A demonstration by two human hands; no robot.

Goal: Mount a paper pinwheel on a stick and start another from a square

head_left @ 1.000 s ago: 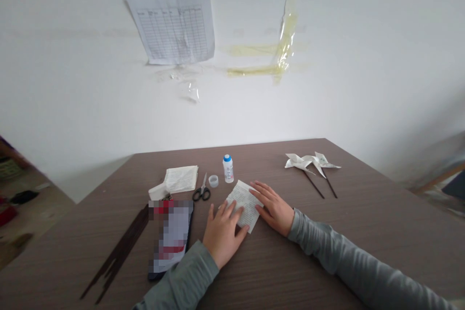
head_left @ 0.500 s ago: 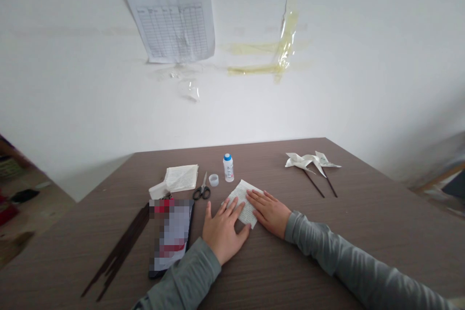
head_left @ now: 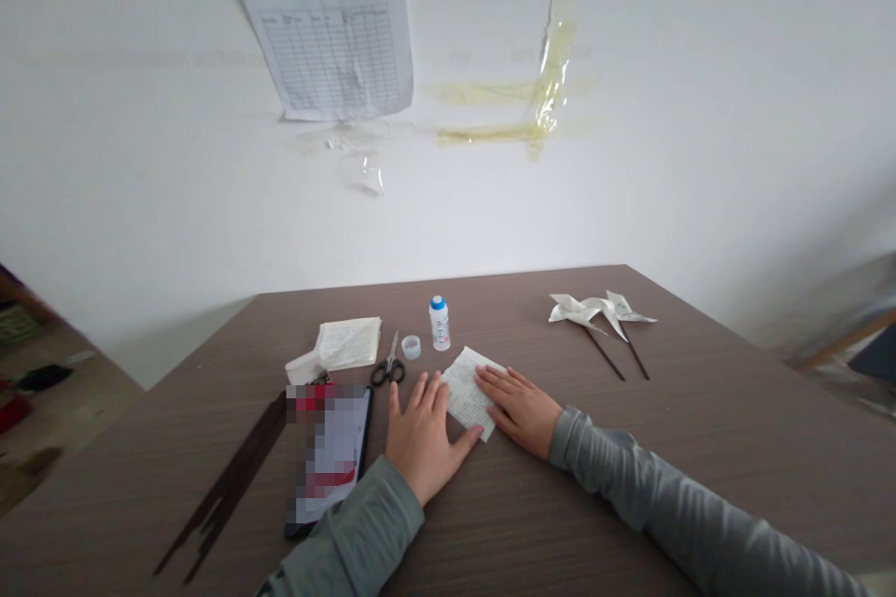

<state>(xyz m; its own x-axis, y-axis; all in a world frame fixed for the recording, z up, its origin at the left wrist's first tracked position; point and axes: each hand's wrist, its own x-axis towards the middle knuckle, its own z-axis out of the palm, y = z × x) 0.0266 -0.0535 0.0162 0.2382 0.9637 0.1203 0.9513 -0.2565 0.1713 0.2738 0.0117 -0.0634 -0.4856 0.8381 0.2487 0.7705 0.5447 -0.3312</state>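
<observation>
A square sheet of printed paper lies on the table, turned cornerwise to me. Spread flat over its right part is my right hand, fingers stretched out. My left hand rests at the paper's left edge with fingers apart; its thumb reaches the near corner. Behind the paper stands a white glue bottle with a blue top. To its left are a small clear cap and black-handled scissors.
Paper sheets are stacked at the back left. Dark thin sticks and a phone lie left of my hands. Two paper pinwheels on sticks lie at the back right. A wall stands behind the table.
My left hand has slid leftward off the middle of the paper to its left edge, uncovering more print. My right hand has stayed in place.
</observation>
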